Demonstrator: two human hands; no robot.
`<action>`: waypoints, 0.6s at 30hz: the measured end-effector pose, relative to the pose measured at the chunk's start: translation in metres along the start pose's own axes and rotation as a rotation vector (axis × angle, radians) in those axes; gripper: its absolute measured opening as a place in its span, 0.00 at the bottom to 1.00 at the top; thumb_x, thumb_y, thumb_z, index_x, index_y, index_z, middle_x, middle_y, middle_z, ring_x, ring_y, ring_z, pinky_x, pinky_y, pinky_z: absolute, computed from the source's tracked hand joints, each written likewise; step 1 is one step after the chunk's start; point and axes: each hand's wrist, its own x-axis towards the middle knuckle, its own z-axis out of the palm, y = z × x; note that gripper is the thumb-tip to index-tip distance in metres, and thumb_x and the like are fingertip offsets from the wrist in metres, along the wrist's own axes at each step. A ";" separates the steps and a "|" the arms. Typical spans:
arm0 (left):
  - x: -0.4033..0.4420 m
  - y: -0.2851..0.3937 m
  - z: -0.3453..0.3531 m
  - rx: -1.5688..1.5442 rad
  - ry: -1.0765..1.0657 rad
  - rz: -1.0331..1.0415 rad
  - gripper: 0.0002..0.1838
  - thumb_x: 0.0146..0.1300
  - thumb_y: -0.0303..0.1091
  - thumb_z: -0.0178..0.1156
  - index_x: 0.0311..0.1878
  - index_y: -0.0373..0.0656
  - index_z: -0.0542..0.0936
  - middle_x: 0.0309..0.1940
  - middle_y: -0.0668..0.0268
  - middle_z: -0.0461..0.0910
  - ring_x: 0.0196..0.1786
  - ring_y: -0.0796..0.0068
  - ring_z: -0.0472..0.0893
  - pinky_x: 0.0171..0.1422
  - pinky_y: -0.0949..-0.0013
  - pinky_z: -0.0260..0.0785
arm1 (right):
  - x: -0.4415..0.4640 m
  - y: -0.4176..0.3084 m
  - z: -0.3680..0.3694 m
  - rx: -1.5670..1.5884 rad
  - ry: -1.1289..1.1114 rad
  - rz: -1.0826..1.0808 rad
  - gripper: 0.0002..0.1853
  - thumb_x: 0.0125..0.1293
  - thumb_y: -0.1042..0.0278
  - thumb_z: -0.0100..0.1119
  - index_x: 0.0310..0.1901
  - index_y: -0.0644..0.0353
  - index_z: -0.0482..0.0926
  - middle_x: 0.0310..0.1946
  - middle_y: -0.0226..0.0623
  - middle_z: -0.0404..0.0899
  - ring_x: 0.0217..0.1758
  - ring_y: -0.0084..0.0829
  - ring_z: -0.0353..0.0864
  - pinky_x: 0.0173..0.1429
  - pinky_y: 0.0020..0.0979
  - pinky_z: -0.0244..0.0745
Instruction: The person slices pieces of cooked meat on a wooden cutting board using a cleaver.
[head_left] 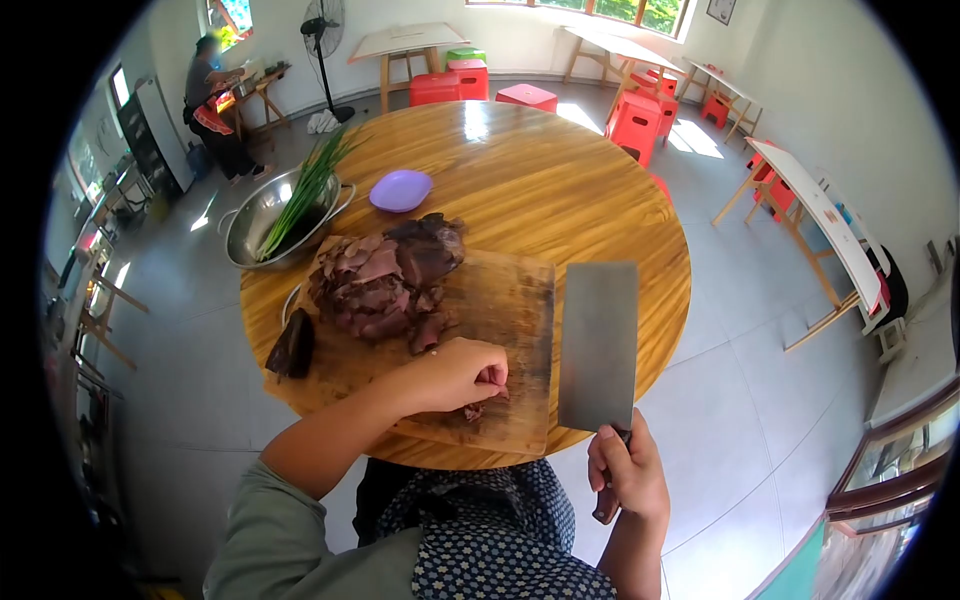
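My right hand (632, 470) grips the dark wooden handle of a cleaver (598, 345). Its broad blade is held upright past the right edge of the wooden cutting board (510, 330). Low over the board, my left hand (462, 376) is closed, fingertips pinched on small meat scraps (474, 411) at the board's surface. A large heap of sliced dark cooked meat (365, 285) covers the board's upper left. One separate dark chunk (291, 345) lies at the board's left edge.
The board rests on a round wooden table (590, 190). A steel basin (245, 228) with green onions (305, 190) and a purple plate (401, 190) stand behind the meat. Another person (208, 95) stands at the far left, near a standing fan (322, 50). Red stools (634, 125) stand beyond.
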 end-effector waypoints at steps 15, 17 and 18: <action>-0.082 0.127 -0.015 -0.734 0.109 1.128 0.02 0.71 0.28 0.64 0.41 0.43 0.84 0.45 0.56 0.89 0.41 0.63 0.88 0.48 0.63 0.70 | 0.007 0.015 0.009 0.006 -0.091 0.027 0.13 0.80 0.70 0.47 0.60 0.67 0.68 0.20 0.30 0.68 0.14 0.22 0.68 0.19 0.24 0.68; -0.076 0.120 -0.015 -0.748 0.161 1.251 0.02 0.70 0.28 0.65 0.39 0.43 0.84 0.42 0.56 0.89 0.38 0.64 0.89 0.45 0.64 0.70 | 0.005 0.009 0.011 0.017 -0.068 0.004 0.13 0.80 0.71 0.46 0.60 0.67 0.68 0.20 0.30 0.68 0.15 0.22 0.68 0.19 0.24 0.67; -0.076 0.114 -0.022 -0.703 0.108 1.158 0.02 0.68 0.26 0.68 0.41 0.40 0.85 0.44 0.55 0.87 0.41 0.62 0.88 0.47 0.62 0.73 | 0.003 0.009 0.010 0.018 -0.061 0.005 0.13 0.80 0.72 0.46 0.60 0.67 0.68 0.21 0.30 0.68 0.15 0.22 0.69 0.20 0.24 0.68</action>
